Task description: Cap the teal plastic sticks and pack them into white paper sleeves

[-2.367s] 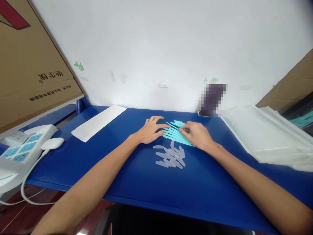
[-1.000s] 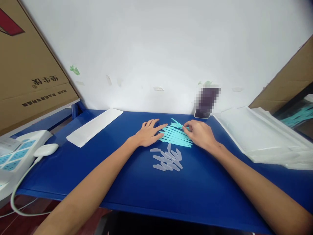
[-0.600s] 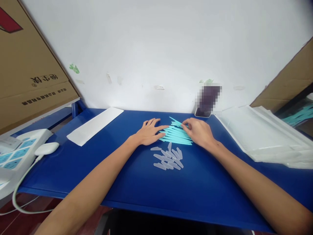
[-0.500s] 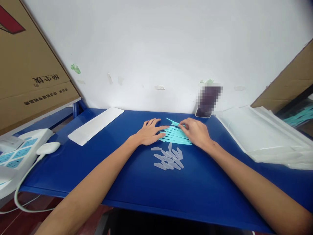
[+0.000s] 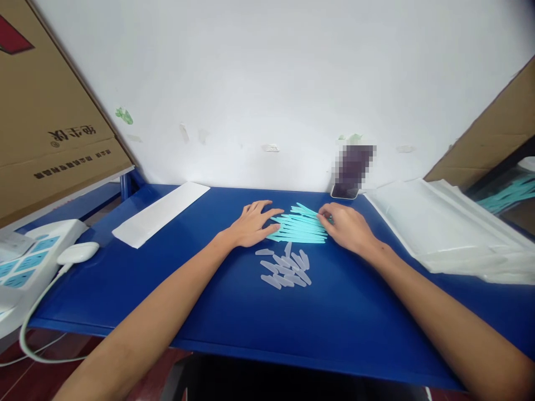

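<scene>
A fan of thin turquoise sticks (image 5: 298, 227) lies on the blue table (image 5: 234, 312). My left hand (image 5: 253, 224) rests flat beside the sticks' left ends, fingers stretched out and touching them. At the right ends of the sticks my right hand (image 5: 348, 228) has its fingers curled down, fingertips on the sticks. Just below the sticks sits a small heap of clear plastic caps (image 5: 285, 267).
A white paper sleeve (image 5: 161, 212) lies at the back left. A stack of white packets (image 5: 443, 228) fills the right side, by a cardboard box (image 5: 489, 136). A phone (image 5: 353, 170) leans on the wall. A power strip (image 5: 25, 262) and white plug (image 5: 78, 252) sit left, under another carton (image 5: 45, 106).
The sticks have been pushed closer together into a tighter, more level bundle. My right hand shifted slightly right along their ends; my left hand stayed put.
</scene>
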### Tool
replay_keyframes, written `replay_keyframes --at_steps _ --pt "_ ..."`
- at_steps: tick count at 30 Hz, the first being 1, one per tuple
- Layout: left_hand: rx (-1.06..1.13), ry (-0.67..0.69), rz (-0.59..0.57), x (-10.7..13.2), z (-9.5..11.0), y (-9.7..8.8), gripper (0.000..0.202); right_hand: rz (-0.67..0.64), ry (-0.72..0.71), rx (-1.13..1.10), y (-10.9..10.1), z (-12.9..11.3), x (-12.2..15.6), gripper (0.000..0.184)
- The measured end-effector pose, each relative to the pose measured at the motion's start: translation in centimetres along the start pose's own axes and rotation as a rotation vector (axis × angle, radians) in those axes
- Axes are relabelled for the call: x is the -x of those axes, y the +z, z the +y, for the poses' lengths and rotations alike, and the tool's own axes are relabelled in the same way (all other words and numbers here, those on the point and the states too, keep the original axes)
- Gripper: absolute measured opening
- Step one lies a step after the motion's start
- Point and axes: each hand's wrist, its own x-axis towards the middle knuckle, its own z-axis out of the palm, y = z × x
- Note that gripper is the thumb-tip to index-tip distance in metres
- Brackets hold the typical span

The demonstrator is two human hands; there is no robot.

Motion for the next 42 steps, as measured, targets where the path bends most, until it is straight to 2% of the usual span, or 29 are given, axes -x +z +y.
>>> replay_keyframes --at_steps 6,15,20,25,30,42 --pt "0.001 -0.016 0.003 0.0 -0.1 0.1 0.064 0.018 -0.013 0.089 -0.1 0.1 -0.3 0.022" --pt "-0.004 -0.022 -0.003 0.0 0.0 0.0 0.065 -0.062 -0.010 0.016 0.2 0.7 -0.3 0.037" --pt "-0.001 -0.024 -0.003 -0.1 0.1 0.0 0.063 -0.059 -0.037 -0.065 0.6 0.8 -0.2 0.034" --pt "0.003 -0.025 0.002 -0.1 0.1 0.0 0.063 0.023 0.000 -0.076 0.8 0.9 -0.3 0.037" --pt "-0.002 -0.024 0.001 -0.1 0.2 -0.1 0.063 -0.042 0.012 -0.033 0.9 1.0 -0.3 0.040" --pt "0.014 -0.021 0.012 0.0 0.2 0.0 0.061 0.006 0.009 -0.035 1.2 0.7 -0.3 0.034"
